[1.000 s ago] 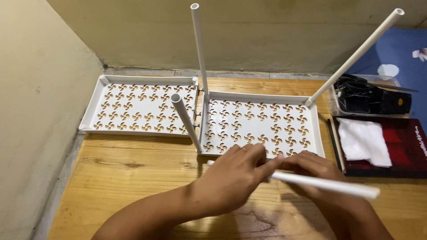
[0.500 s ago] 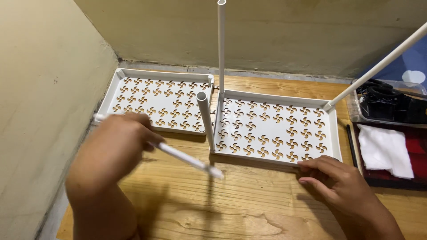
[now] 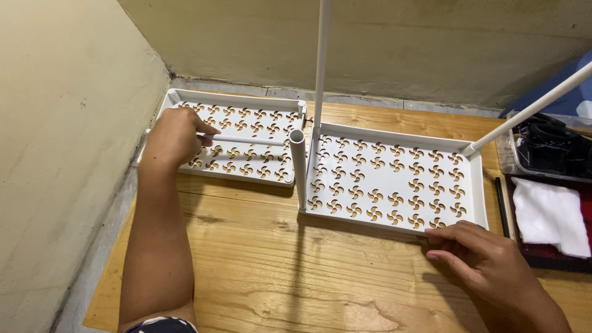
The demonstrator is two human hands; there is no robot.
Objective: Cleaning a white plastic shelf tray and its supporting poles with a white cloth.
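Note:
My left hand (image 3: 174,138) is shut on a loose white tube (image 3: 246,140) and holds it flat over the left white perforated tray (image 3: 231,102). The right white tray (image 3: 401,134) lies on the wooden table (image 3: 265,265) and has three white tubes standing from its corners: a short near-left one (image 3: 299,166), a tall far-left one (image 3: 320,61) and a slanted far-right one (image 3: 530,111). My right hand (image 3: 481,253) rests with fingers spread on the table, fingertips touching the near right edge of that tray.
A concrete wall (image 3: 55,123) closes the left side and another runs along the back. At the right stand a clear box with black parts (image 3: 549,145), a white cloth (image 3: 552,216) on a dark red book, and a black pen (image 3: 501,206).
My left hand has carried the loose tube farther left and back, from beside the right tray to over the left tray. My right hand stays at the right tray's near edge.

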